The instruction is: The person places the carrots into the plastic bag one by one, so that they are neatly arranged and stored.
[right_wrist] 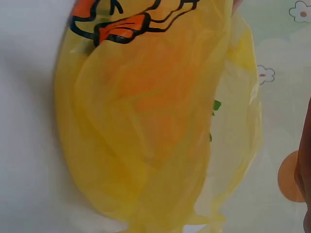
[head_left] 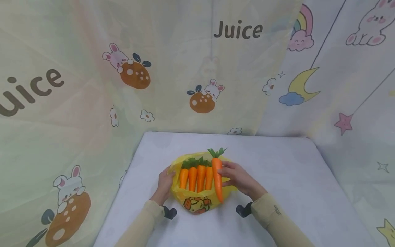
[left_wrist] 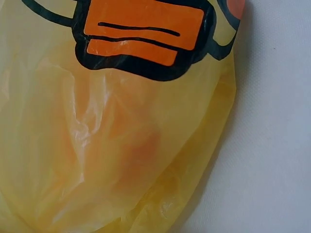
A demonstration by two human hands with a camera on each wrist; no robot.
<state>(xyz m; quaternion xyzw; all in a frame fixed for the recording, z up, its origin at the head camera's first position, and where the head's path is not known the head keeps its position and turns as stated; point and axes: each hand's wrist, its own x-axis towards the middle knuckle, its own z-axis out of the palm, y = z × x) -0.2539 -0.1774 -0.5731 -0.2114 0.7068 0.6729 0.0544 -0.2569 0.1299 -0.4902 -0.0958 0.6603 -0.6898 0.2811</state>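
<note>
A yellow plastic bag (head_left: 174,187) with a cartoon print lies open on the white table, with several orange carrots (head_left: 201,178) side by side in its mouth, green tops away from me. At the bag's left edge, my left hand (head_left: 165,184) grips the plastic; its far fingers are hidden. My right hand (head_left: 240,177) holds one carrot (head_left: 217,178) between thumb and fingers, tip down, in front of the bag's right side. In the left wrist view the printed bag (left_wrist: 112,121) fills most of the picture. The right wrist view shows the bag (right_wrist: 146,126) with orange showing through.
The white tabletop (head_left: 293,185) extends around the bag. Cloth with cartoon rabbits and the word Juice (head_left: 237,30) hangs behind and on both sides. A black wrist mount (head_left: 243,210) sits at each cuff, close to the table.
</note>
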